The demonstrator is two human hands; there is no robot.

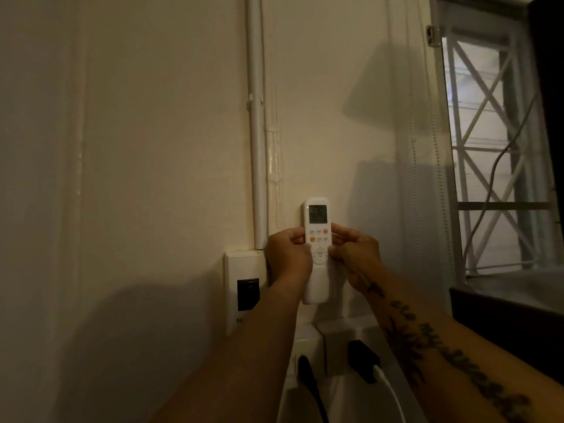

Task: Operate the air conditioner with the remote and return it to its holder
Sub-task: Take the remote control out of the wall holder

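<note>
Two bare forearms reach up from bottom edge, right one tattooed. Left hand grips left edge of white remote, thumb near round pad. Right hand pinches right edge, fingertips beside button rows. Remote upright, flat against cream wall, screen on top, lower end seemingly in white holder; exact seating hard to tell. Switch plate just left. Sockets with black plugs below. Conduit pipe above. Barred window at right.
</note>
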